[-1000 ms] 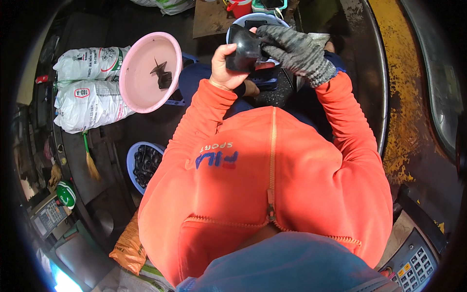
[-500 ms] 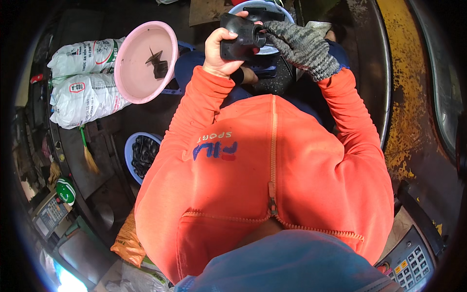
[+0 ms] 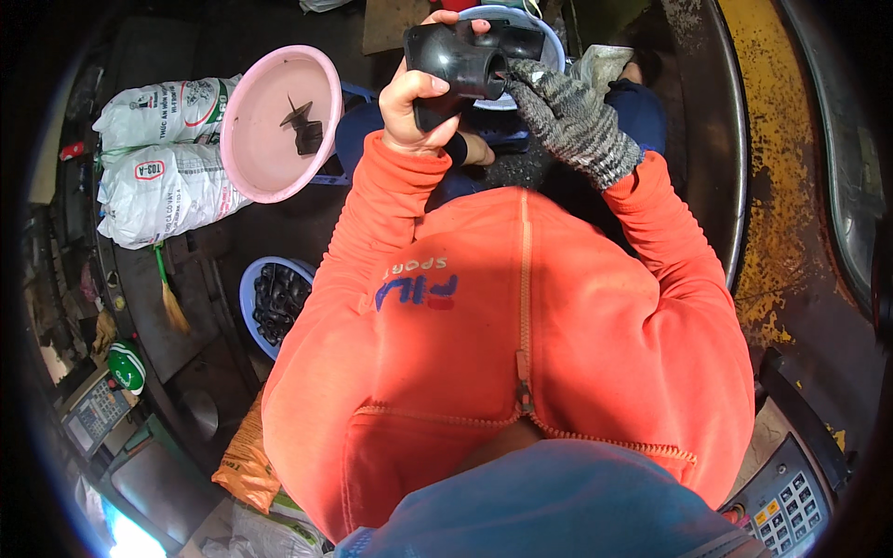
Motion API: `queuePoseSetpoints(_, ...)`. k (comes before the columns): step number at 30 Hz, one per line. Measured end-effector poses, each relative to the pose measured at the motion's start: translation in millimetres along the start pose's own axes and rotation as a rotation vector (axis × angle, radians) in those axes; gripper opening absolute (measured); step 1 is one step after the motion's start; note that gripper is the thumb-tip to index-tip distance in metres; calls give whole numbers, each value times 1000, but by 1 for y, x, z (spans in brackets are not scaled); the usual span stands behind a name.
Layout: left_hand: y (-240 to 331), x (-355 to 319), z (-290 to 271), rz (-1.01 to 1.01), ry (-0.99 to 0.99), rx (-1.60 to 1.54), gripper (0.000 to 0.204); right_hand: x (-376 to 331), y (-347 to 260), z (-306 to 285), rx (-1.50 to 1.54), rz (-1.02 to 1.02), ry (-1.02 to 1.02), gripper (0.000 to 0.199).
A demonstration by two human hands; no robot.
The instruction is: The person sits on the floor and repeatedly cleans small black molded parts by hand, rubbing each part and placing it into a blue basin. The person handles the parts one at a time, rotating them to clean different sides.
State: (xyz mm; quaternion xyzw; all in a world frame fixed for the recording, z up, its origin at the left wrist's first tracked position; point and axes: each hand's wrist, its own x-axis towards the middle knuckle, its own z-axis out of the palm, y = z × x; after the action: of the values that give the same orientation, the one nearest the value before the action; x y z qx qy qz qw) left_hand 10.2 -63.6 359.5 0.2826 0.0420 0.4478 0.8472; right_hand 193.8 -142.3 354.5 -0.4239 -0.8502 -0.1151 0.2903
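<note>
My bare left hand (image 3: 416,107) grips a black moulded plastic part (image 3: 453,58) with a flat square flange and a short round collar. The collar's open end faces right. My right hand (image 3: 572,116), in a grey striped knit glove, has its fingers closed together at the rim of that collar. Whatever those fingers hold, if anything, is too small or hidden to make out. Just behind the part stands a light blue basin (image 3: 555,46) with more black plastic in it.
A pink basin (image 3: 234,121) at left holds a few dark pieces. Beyond it lie white printed sacks (image 3: 167,195). Lower left stands a blue tub (image 3: 248,298) full of small black parts. A worn yellow machine panel (image 3: 767,186) rises at right, and a keypad panel (image 3: 791,502) sits lower right.
My left hand has tilted and turned the black part, so its collar opening shows more. The gloved right hand has shifted slightly down and stays at the collar.
</note>
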Motion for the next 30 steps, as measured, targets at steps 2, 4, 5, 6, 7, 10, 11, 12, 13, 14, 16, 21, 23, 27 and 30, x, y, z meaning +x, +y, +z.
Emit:
queuePoseSetpoints(2, 1, 1, 1, 39, -31, 37, 67, 0, -3, 0, 68, 16, 3, 44)
queuePoseSetpoints(4, 1, 3, 1, 99, -73, 112, 67, 0, -5, 0, 78, 16, 22, 45)
queuePoseSetpoints(5, 0, 3, 2, 135, -76, 144, 67, 0, -6, 1, 56, 5, 35, 46)
queuePoseSetpoints(6, -1, 4, 2, 170, -81, 176, 67, 0, -7, 1, 16, -11, 45, 46)
queuePoseSetpoints(7, -2, 4, 2, 203, -86, 207, 67, 0, -8, 2, 65, 13, 43, 46)
queuePoseSetpoints(10, -4, 7, 2, 286, -115, 350, 68, 1, -10, 2, 138, 50, 41, 46)
queuePoseSetpoints(11, -4, 8, 1, 307, -134, 368, 68, 1, -12, 2, 147, 52, 49, 45)
queuePoseSetpoints(12, -5, 9, 0, 321, -149, 381, 68, 1, -13, 2, 156, 59, 82, 45)
queuePoseSetpoints(13, -4, 11, -1, 335, -164, 394, 68, 1, -15, 1, 177, 60, 78, 45)
queuePoseSetpoints(14, -4, 12, -2, 350, -180, 406, 67, 1, -16, 1, 195, 65, 102, 44)
queuePoseSetpoints(16, -2, 15, -5, 391, -251, 466, 66, 2, -17, -1, 252, 76, 98, 43)
queuePoseSetpoints(21, 5, 17, -7, 608, -405, 855, 60, 7, -15, -10, 650, 302, -118, 33)
queuePoseSetpoints(23, 10, 17, -7, 674, -445, 1038, 59, 11, -15, -15, 892, 439, -198, 28)
queuePoseSetpoints(27, 17, 16, -8, 769, -524, 1197, 58, 16, -19, -26, 1050, 582, -297, 19)
queuePoseSetpoints(30, 17, 14, -10, 785, -531, 1222, 56, 16, -21, -28, 1303, 719, -303, 15)
